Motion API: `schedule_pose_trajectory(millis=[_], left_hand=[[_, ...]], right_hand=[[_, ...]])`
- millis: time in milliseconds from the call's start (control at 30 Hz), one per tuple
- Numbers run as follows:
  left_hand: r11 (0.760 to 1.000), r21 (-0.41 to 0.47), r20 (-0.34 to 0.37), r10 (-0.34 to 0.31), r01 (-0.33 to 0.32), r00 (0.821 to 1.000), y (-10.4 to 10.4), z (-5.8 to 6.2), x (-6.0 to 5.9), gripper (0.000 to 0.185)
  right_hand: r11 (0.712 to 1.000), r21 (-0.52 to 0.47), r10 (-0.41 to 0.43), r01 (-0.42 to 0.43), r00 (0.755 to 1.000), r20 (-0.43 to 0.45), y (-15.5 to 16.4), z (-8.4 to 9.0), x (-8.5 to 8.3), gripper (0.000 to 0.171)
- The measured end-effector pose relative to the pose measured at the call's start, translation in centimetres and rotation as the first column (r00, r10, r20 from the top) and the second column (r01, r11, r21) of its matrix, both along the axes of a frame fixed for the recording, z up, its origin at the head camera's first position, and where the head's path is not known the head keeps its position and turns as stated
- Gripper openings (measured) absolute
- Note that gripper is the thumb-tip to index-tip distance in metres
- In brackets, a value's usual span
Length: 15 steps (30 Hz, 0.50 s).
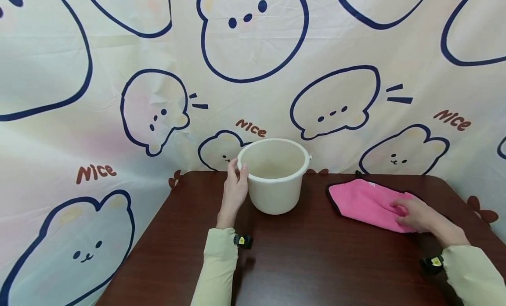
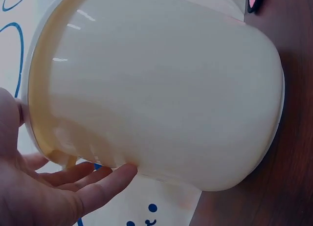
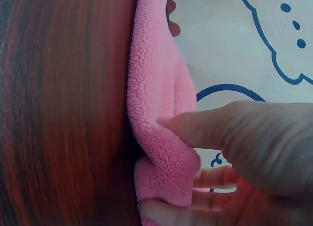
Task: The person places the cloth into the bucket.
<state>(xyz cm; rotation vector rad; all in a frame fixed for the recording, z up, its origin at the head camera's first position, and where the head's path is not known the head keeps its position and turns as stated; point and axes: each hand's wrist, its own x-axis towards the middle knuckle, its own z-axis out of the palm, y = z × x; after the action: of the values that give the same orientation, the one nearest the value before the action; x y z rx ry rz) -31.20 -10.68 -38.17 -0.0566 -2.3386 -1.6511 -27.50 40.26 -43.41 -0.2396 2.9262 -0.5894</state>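
A cream plastic bucket stands upright toward the back of the table. My left hand holds it at the left side of its rim; in the left wrist view the fingers lie along its outer wall just below the rim. To the right of the bucket, a pink fleecy cloth with dark edging lies spread on the table. At its right end, my right hand pinches the fabric. Close up in the right wrist view, thumb and fingers gather the cloth into a fold.
The dark brown wooden table reaches back to a printed curtain with bear outlines, which hangs right behind the bucket and along the left side. A dark wrist camera sits at the left cuff, another wrist camera at the right.
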Motion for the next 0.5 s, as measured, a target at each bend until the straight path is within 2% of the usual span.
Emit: schedule_pose_trajectory(millis=[200, 333, 500], left_hand=[[1.0, 0.019, 0.012, 0.009, -0.01, 1.0, -0.03, -0.35, 0.0, 0.059], [1.0, 0.023, -0.002, -0.001, 0.001, 1.0, -0.07, -0.45, -0.08, 0.058], [1.0, 0.012, -0.014, 0.0, 0.0, 1.0, 0.09, -0.22, -0.18, 0.057]], right_hand=[[0.997, 0.077, 0.006, -0.002, 0.998, -0.056, -0.08, -0.08, -0.7, 0.024], [0.997, 0.07, -0.015, 0.022, 0.994, -0.109, 0.02, -0.1, -0.63, 0.017], [0.998, 0.025, -0.054, 0.06, 0.977, -0.208, 0.35, 0.33, -0.24, 0.018]])
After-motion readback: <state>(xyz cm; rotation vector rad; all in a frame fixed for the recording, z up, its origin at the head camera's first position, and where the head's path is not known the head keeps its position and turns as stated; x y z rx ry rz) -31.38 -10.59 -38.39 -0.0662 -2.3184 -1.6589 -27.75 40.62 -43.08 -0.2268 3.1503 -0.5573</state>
